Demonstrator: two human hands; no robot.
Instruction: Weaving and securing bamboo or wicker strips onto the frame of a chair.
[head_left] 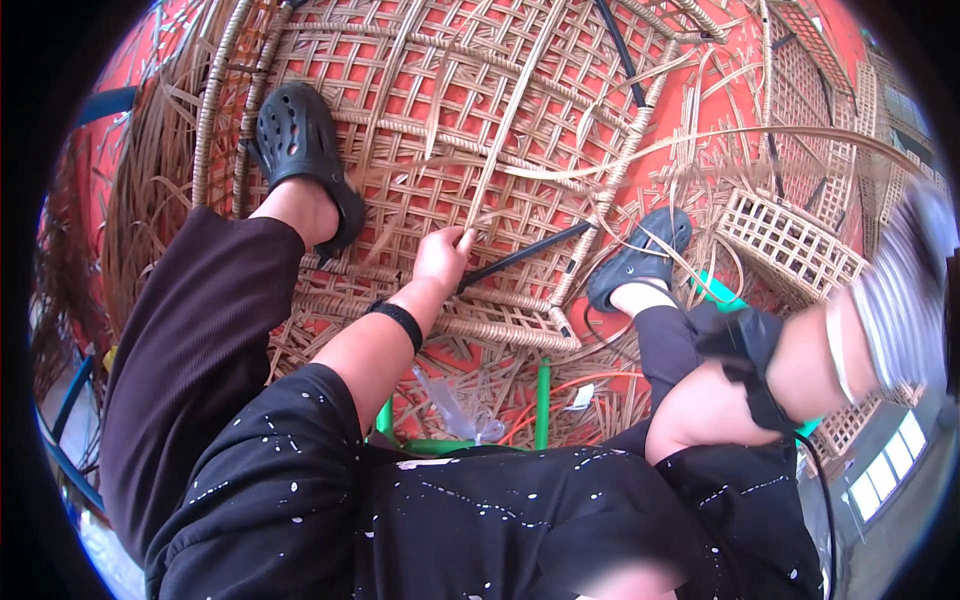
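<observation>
A large woven wicker panel [400, 190] with a wrapped rim and dark bars lies before me, between my feet. Over its near part, my left hand [443, 258] is closed, with thumb and finger pinched on a pale rattan strip at the weave. At the far right my right hand [905, 290], in a grey-and-white striped glove, is raised and blurred by motion. A long loose strip [740, 135] arcs from the panel to the top of that glove. The smear hides the fingers, so I cannot see whether they grip it.
My dark clogs [295, 130] stand on either side of the weave. Right of it lie a smaller woven basket piece [790, 240] and more wicker frames [815, 110]. Bundled brown strips [150, 190] hang at left. Cut scraps litter the red floor; a green frame [543, 400] is close to me.
</observation>
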